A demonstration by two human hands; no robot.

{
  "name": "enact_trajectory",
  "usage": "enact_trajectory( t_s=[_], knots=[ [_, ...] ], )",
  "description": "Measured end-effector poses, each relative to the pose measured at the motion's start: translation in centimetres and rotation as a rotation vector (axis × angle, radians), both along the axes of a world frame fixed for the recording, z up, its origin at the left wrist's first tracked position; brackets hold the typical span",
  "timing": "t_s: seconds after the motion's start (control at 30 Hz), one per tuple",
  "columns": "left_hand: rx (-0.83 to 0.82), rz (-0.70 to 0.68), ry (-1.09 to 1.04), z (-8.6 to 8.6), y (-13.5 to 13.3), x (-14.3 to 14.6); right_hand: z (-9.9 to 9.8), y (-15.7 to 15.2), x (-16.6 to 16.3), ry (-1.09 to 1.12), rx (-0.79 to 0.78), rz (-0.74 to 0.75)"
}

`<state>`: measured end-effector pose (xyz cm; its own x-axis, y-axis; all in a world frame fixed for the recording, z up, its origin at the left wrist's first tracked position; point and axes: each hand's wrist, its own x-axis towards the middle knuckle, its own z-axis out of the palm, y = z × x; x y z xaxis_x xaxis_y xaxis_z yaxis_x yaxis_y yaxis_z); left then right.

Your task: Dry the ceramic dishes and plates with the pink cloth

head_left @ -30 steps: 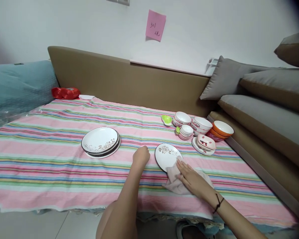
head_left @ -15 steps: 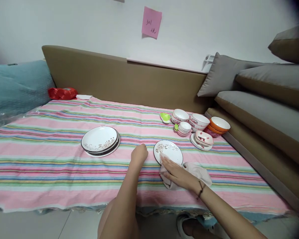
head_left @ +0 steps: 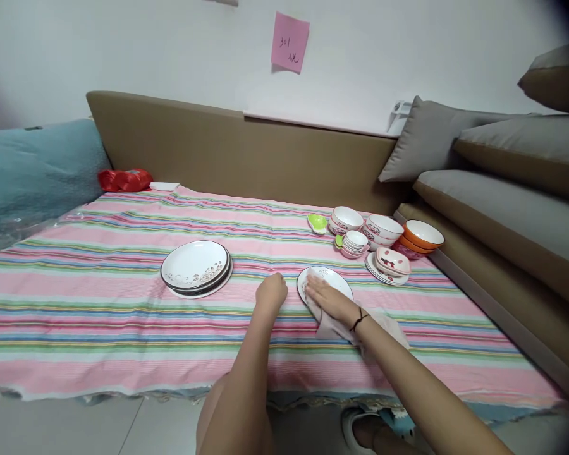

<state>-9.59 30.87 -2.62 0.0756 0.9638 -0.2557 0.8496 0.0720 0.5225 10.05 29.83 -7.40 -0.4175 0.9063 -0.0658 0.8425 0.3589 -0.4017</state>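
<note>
A white plate [head_left: 337, 283] with a dark rim and brown flower pattern lies on the striped cloth in front of me. My right hand [head_left: 329, 299], fingers held together, presses a pale wiping cloth [head_left: 332, 327] against its face. The rest of that cloth trails under my wrist and forearm. Just left of the plate, my left hand [head_left: 272, 293] is closed in a fist on the bedspread, apart from the plate, with nothing seen in it. Farther left sits a stack of similar plates [head_left: 194, 264].
At the right stand white bowls [head_left: 345, 218], orange bowls [head_left: 422, 235], a stack of small dishes [head_left: 354, 241], a pink dish [head_left: 393, 260] on small plates and a green leaf-shaped dish [head_left: 317, 222]. Cushions [head_left: 497, 196] line the right side; red rolls [head_left: 126, 180] lie far left.
My right hand has slid up and slightly left across the plate, drawing the cloth over its flower pattern. My left fist holds its place beside the plate. The view has shifted slightly.
</note>
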Motion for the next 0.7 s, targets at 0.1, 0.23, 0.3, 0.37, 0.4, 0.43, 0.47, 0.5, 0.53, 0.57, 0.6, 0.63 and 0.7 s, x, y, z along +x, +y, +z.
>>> enact_trajectory(
  t_s=[0.1, 0.23, 0.3, 0.37, 0.4, 0.43, 0.47, 0.5, 0.53, 0.57, 0.6, 0.63, 0.7],
  knots=[
    [0.005, -0.004, 0.001, 0.1, 0.0, 0.0, 1.7, -3.7, 0.0, 0.034, -0.019, 0.112],
    [-0.003, -0.006, -0.001, 0.3, -0.3, -0.1, 2.9, -8.2, 3.6, -0.055, -0.041, 0.011],
    [-0.008, -0.005, -0.002, 0.3, -0.4, -0.1, 2.7, -8.4, 5.5, -0.170, -0.017, -0.045],
    [-0.012, -0.002, -0.002, 0.4, -0.5, -0.1, 2.2, -7.0, 6.5, -0.252, -0.003, -0.083],
    [-0.013, 0.000, -0.002, 0.4, -0.5, -0.1, 1.9, -5.8, 6.6, -0.264, 0.005, -0.095],
    [-0.015, 0.001, -0.003, 0.4, -0.5, -0.1, 1.7, -4.5, 6.5, -0.267, 0.013, -0.103],
    [-0.016, 0.001, -0.004, 0.3, -0.5, -0.1, 1.6, -3.2, 6.1, -0.265, 0.021, -0.107],
    [-0.016, 0.002, -0.007, 0.3, -0.4, -0.2, 1.4, -1.8, 5.5, -0.260, 0.025, -0.100],
    [-0.015, 0.003, -0.010, 0.3, -0.4, -0.2, 1.4, -0.6, 4.7, -0.253, 0.028, -0.089],
    [-0.013, 0.004, -0.013, 0.2, -0.3, -0.2, 1.4, 0.5, 3.8, -0.243, 0.031, -0.075],
    [-0.011, 0.005, -0.015, 0.2, -0.2, -0.2, 1.4, 1.3, 2.9, -0.231, 0.034, -0.059],
    [-0.009, 0.007, -0.016, 0.1, -0.1, -0.2, 1.4, 1.8, 1.9, -0.217, 0.036, -0.036],
    [-0.006, 0.008, -0.016, 0.0, 0.0, -0.2, 1.4, 1.9, 0.3, -0.187, 0.039, 0.028]
  ],
)
